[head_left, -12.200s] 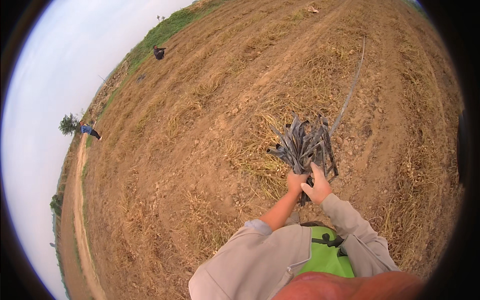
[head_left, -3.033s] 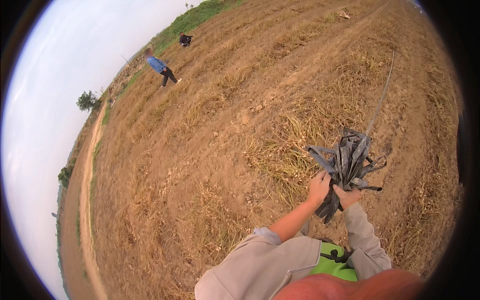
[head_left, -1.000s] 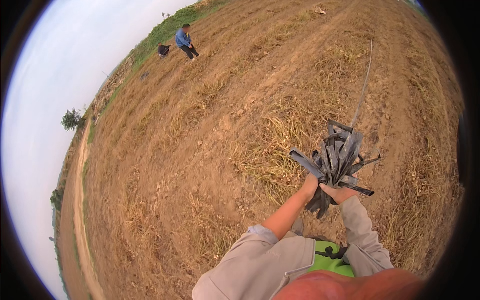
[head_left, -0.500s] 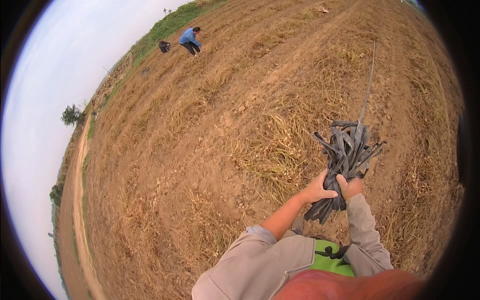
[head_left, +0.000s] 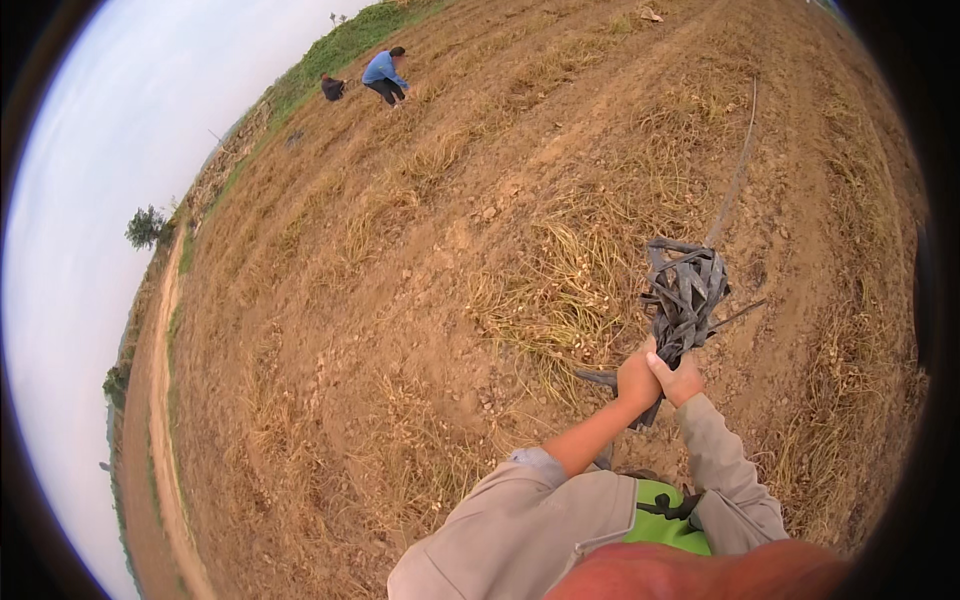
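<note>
A bundle of grey-black flat strips [head_left: 688, 290], like drip tape, stands up out of my closed hands in folded loops. My left hand [head_left: 638, 378] wraps around its lower part. Pressed against it, my right hand [head_left: 678, 376] grips the same bundle, its thumb lying across toward the left. Loose ends stick out below and to the left of my hands, and one thin end points right. From the bundle's top a single long strip [head_left: 737, 180] runs away over the soil into the distance.
Heaps of dry, uprooted plants [head_left: 560, 285] lie in rows on the brown soil. Far left, a person in a blue jacket [head_left: 384, 75] bends over, with a person in dark clothes [head_left: 332, 88] low beside. A dirt track [head_left: 163, 420] borders the field.
My hands have drawn closer together around the bundle. Its spread-out strips are now gathered narrower, and its top has shifted slightly left.
</note>
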